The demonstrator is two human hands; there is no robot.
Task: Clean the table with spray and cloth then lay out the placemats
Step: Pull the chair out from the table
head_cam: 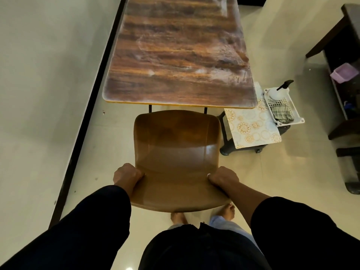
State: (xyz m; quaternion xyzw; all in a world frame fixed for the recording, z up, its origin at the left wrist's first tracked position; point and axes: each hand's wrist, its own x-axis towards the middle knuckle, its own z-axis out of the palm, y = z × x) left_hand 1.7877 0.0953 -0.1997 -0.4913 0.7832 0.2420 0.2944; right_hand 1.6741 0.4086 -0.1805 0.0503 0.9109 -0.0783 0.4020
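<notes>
Here, both hands are on a brown chair seen from above and behind. Left hand curled round the left edge of the backrest, knuckles up, fingers tucked over the rim. Right hand clenched on the right edge in the same way, thumb lying along the top. Dark sleeves on both forearms. Two bare feet on the pale tiled floor just below the chair back.

The chair's seat front meets the near edge of the table; whether it tucks under or only touches the edge cannot be told from this angle. Table top is dark wood grain with whitish smears and streaks across it, heaviest toward the right and far side. Its left edge runs beside a pale wall with a black skirting strip.

To the right of the table's near corner stands a low dark stool. On it lies a stack of patterned placemats, white with gold circular motifs. Beside them, partly on top, a white plastic basket holds a spray bottle with a black trigger head at its far end and a folded checked cloth at its near end.

Far right, a dark shelf unit with a small purple box on it.
</notes>
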